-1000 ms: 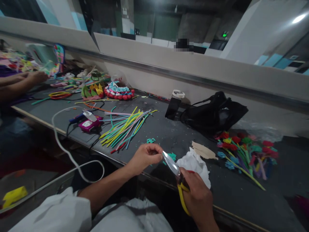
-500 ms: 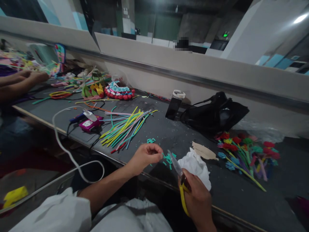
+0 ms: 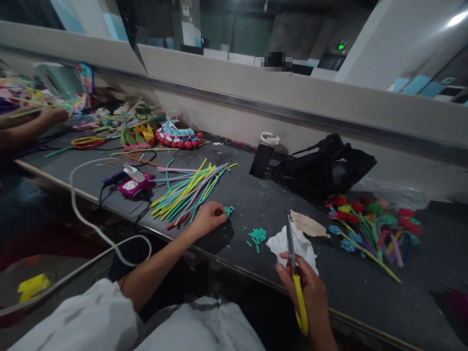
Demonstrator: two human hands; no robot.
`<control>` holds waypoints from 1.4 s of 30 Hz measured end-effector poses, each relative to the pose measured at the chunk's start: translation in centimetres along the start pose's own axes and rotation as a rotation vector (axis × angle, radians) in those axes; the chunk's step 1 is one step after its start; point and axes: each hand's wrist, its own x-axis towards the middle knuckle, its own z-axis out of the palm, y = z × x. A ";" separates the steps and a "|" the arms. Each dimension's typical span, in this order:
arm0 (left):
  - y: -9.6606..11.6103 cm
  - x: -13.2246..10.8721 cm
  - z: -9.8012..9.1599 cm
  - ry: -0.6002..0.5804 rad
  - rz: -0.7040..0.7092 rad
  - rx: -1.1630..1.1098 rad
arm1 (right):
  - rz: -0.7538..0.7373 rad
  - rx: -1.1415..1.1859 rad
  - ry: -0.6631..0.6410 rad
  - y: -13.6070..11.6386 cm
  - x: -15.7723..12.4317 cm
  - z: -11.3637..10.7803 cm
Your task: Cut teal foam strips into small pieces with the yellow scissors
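Note:
My left hand [image 3: 210, 217] is on the table with its fingers curled together at a small heap of green pieces [image 3: 229, 210]; what is between the fingertips is hidden. In my right hand [image 3: 309, 287] is a pair of scissors [image 3: 300, 304] with yellow handles, its blades pointing up and away over a crumpled white cloth or tissue [image 3: 303, 246]. Between my hands lies a second pile of short green cut pieces [image 3: 259, 235]. Just beyond my left hand spreads a bundle of yellow, green, pink and blue pipe cleaners [image 3: 183, 195].
A purple power strip [image 3: 135, 186] and white cable [image 3: 75, 195] lie left. Behind are a dark bottle [image 3: 261, 158] and black bag [image 3: 321, 168]. Fuzzy flowers [image 3: 380, 222] and a tan leaf-shaped piece [image 3: 309, 225] lie right. Another person's hands [image 3: 51, 116] work far left.
My left hand has moved left and away from the green cut pile to the smaller green heap. My right hand has turned the scissors more upright and shifted slightly right.

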 end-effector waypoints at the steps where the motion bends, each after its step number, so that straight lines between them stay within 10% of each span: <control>1: -0.2 0.2 0.0 0.002 0.018 0.049 | 0.009 0.015 -0.015 0.1 0.0 0.1; 7: 1.9 -1.2 1.1 0.056 0.146 0.251 | 0.026 0.093 -0.067 0.4 0.1 0.2; 16: 5.1 -2.5 5.3 -0.190 0.579 0.486 | 0.021 0.099 -0.071 0.3 0.1 0.2; 34: 6.4 0.6 5.2 -0.445 0.504 0.588 | -0.054 0.117 -0.036 0.3 0.2 0.3; 42: 5.6 0.5 5.0 -0.386 0.280 -0.042 | -0.058 0.110 -0.042 0.0 0.2 0.3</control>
